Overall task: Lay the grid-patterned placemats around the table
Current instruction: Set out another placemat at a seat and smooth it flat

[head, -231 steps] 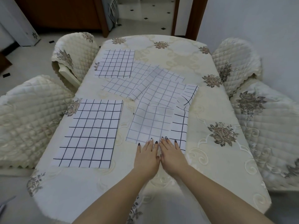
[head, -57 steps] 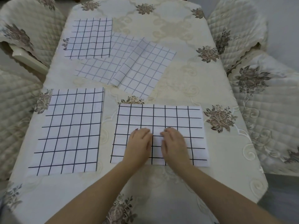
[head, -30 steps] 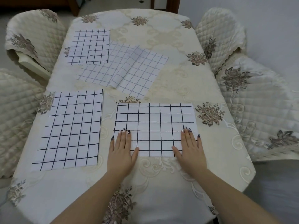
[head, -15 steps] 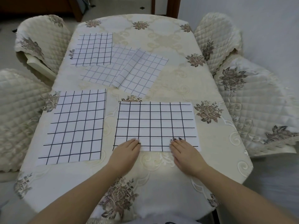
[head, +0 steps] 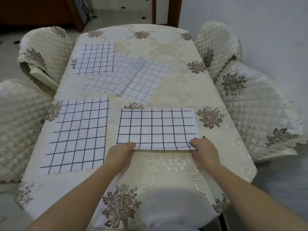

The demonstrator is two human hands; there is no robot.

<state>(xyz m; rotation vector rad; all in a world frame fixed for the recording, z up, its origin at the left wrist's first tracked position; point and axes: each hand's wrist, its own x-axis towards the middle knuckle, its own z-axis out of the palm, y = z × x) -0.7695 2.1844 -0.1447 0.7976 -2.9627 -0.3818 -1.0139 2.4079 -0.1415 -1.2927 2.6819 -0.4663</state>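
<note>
Head view: a cloth-covered desk (head: 176, 90) is shown from above. A grid-patterned placemat (head: 157, 129) is laid just past 6 o'clock, its near edge slightly raised. Its 7 o'clock corner is pinched by the fingers of the left hand (head: 120, 151), its 5 o'clock corner by those of the right hand (head: 204, 150). A second placemat (head: 78, 135) is laid at 8 o'clock, a third placemat (head: 95, 60) at 11 o'clock, and two overlapping placemats (head: 141, 80) toward 12.

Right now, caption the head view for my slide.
Left hand and right hand pinch the front edge of the near placemat on the table.
</note>
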